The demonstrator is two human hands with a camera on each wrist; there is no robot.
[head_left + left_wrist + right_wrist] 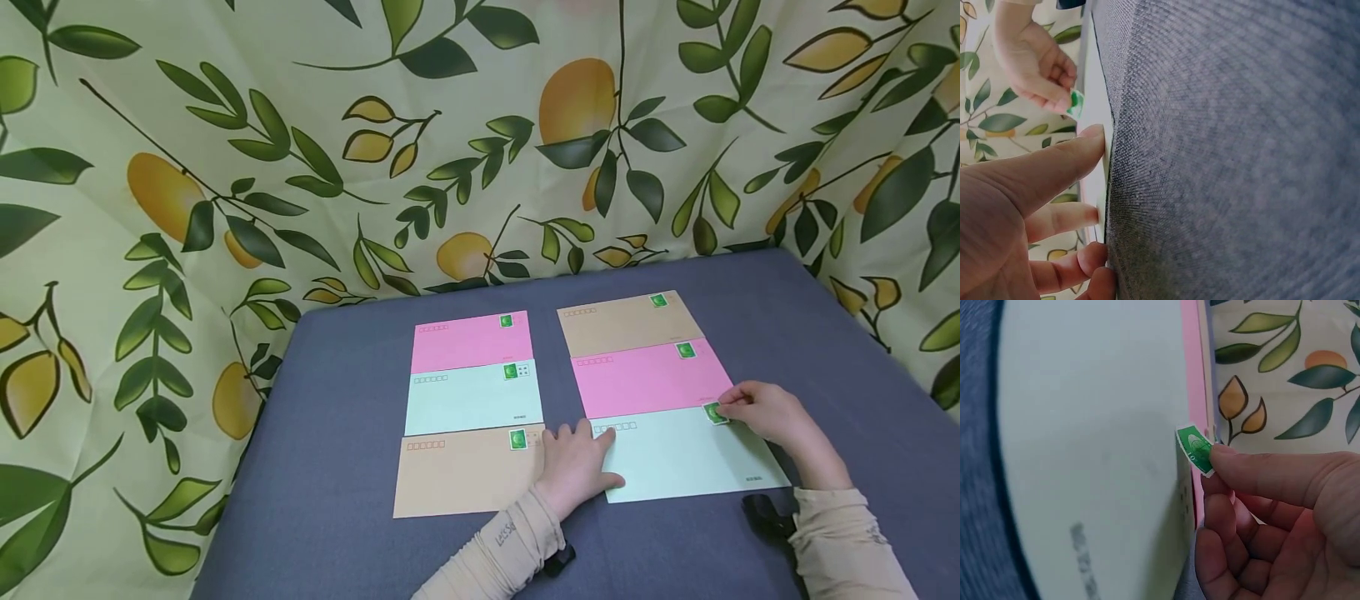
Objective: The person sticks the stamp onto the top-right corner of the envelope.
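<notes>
Between thumb and forefinger, my right hand (768, 417) pinches a small green postage stamp (1196, 450) at the top right corner of the pale mint envelope (690, 458). The stamp bends slightly, and its free edge points toward the envelope in the right wrist view. My left hand (573, 467) has its fingers spread, with fingertips and thumb pressing on the left edge of that same envelope. Its palm side overlaps the right end of a tan envelope (457, 479), which bears a green stamp (518, 439).
Above the mint envelope lie a pink envelope (648, 379) and a tan one (626, 325), both stamped. The left column holds a stamped pink envelope (468, 343) and a mint envelope (472, 404). A leaf-patterned cloth (465, 167) hangs behind the blue-grey table (330, 467).
</notes>
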